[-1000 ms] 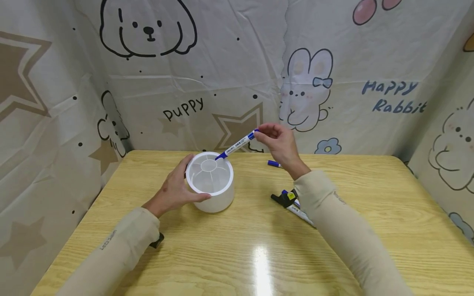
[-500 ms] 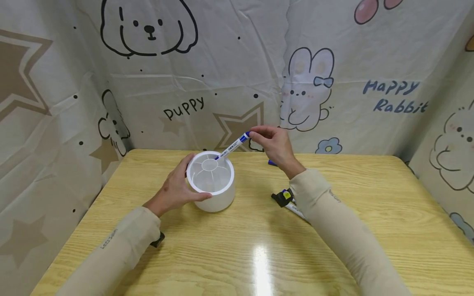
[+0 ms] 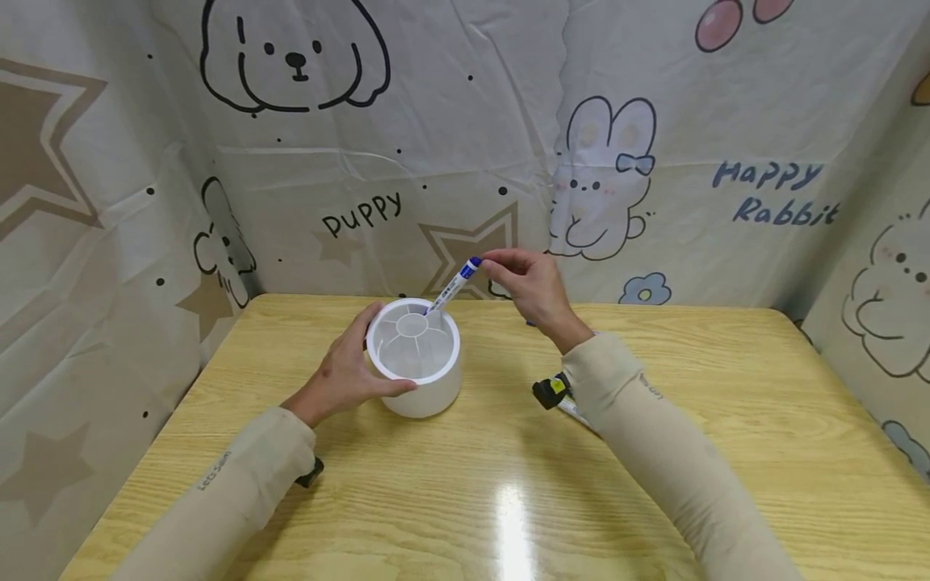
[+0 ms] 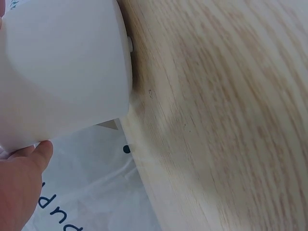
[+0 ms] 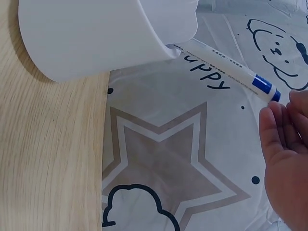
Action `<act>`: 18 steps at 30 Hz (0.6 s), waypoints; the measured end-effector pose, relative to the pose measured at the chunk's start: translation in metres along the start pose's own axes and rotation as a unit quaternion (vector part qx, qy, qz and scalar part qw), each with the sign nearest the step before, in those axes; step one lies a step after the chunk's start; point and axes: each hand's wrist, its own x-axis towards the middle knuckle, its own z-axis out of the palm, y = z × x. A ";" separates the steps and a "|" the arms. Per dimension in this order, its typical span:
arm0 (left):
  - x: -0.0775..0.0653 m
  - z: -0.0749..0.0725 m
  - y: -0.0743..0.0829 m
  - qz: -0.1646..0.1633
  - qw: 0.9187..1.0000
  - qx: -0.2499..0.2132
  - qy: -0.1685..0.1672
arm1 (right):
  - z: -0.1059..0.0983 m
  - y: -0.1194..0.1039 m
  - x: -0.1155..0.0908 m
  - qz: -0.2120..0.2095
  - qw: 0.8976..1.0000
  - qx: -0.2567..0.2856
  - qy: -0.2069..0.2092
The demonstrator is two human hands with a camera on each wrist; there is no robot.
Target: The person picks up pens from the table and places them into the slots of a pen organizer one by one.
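The bare surface [image 3: 436,508] comes nearest me. Right of centre, a second pen [image 3: 579,415] lies partly hidden by a sleeve [image 3: 654,428]. Mid-frame, the left hand [image 3: 341,373] wraps the white holder [image 3: 430,398]; just beyond, the right hand [image 3: 539,289] pinches a tilted pen [image 3: 451,288], its lower end inside. Printed cloth [image 3: 450,97] hangs behind.

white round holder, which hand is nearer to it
Left. The left hand grips the holder at its side. The right hand is apart from it, up and to the right, fingertips by the upper end of the tilted marker.
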 end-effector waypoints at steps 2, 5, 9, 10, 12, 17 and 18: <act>0.000 0.000 0.000 -0.002 1.000 0.002 -0.001 | 0.002 -0.001 0.000 -0.008 1.000 -0.004 -0.006; 0.000 0.000 0.000 -0.003 1.000 0.004 0.000 | 0.003 -0.002 -0.001 -0.016 1.000 -0.008 -0.011; -0.001 0.001 0.000 0.001 1.000 0.005 0.009 | 0.001 0.000 -0.003 -0.019 1.000 -0.007 -0.013; -0.001 0.001 0.000 0.003 1.000 0.005 0.014 | 0.000 0.001 -0.003 -0.018 1.000 -0.006 -0.015; -0.002 0.003 0.001 0.006 1.000 0.004 0.026 | -0.003 0.003 -0.005 -0.013 1.000 -0.007 -0.018; -0.004 0.009 0.003 0.012 0.998 0.003 0.057 | -0.011 0.009 -0.009 0.000 1.000 -0.012 -0.018; -0.005 0.010 0.003 0.012 0.998 0.003 0.061 | -0.012 0.010 -0.011 0.003 1.000 -0.012 -0.018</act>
